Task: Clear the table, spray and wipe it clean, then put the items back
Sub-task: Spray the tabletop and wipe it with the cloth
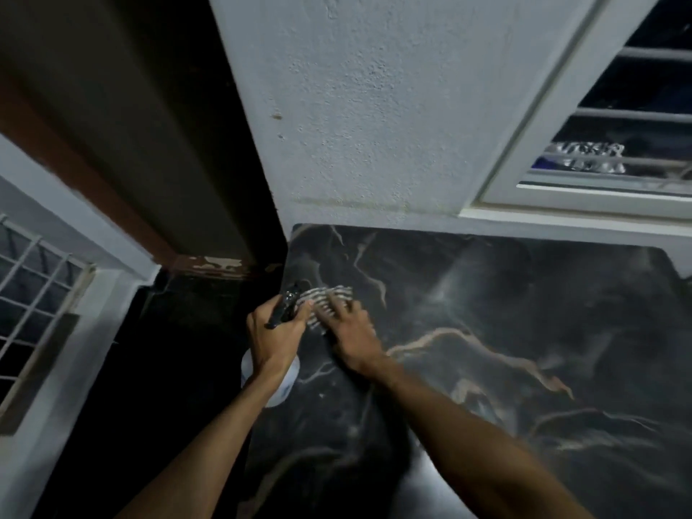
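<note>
The table (524, 331) has a dark marble-patterned top with pale veins and fills the lower right. My left hand (275, 339) grips a spray bottle by its neck at the table's left edge. The bottle's black trigger head (285, 309) sticks up above the fist, and its white body (275, 383) shows below it. My right hand (350, 327) lies flat, fingers spread, pressing a striped grey-and-white cloth (329, 297) onto the tabletop near the far left corner. The two hands are almost touching.
A white textured wall (374, 125) backs the table. A white-framed window (584, 174) with horizontal bars sits at the upper right, its sill just above the table's far edge. A dark doorway (179, 162) and a barred window (33, 286) stand to the left.
</note>
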Demonstrator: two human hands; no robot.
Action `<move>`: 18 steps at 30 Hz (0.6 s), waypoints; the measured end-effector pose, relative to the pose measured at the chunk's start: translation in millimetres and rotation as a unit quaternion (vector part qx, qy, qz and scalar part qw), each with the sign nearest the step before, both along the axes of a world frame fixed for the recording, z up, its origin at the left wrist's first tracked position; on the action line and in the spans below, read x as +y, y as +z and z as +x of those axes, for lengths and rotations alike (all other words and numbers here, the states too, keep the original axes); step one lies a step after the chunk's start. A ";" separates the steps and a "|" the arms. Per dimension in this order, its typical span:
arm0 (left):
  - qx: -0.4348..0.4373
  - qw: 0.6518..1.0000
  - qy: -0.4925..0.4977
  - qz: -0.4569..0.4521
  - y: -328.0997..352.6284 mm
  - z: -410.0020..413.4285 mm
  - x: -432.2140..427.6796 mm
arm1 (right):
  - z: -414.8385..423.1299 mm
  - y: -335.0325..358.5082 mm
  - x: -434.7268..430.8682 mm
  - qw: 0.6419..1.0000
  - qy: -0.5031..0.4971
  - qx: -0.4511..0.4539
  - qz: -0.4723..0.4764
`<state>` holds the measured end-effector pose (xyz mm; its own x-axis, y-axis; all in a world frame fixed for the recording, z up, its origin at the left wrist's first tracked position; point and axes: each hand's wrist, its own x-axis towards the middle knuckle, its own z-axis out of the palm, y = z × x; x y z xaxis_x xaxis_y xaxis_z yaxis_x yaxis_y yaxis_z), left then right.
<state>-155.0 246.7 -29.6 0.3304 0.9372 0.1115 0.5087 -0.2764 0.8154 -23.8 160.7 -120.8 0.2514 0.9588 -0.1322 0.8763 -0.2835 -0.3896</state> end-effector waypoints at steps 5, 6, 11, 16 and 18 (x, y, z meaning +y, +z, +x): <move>-0.012 1.000 0.020 0.003 3.5 4.5 -68.7 | 73.8 -1.8 -95.5 0.990 -0.136 -0.030 0.032; -0.013 0.999 0.030 -0.002 5.4 5.6 -84.1 | 98.4 -2.4 -117.9 0.976 -0.216 -0.023 0.014; 0.006 0.999 0.047 0.013 6.7 -4.6 -138.9 | 29.4 14.2 -127.8 0.993 -0.116 0.032 0.010; 0.004 0.996 0.093 -0.004 12.8 -36.5 -167.6 | 12.1 7.2 -136.6 0.999 -0.007 0.030 0.039; -0.008 0.992 0.128 0.000 16.4 -57.7 -171.3 | 14.2 1.2 -131.1 0.991 -0.125 0.035 0.010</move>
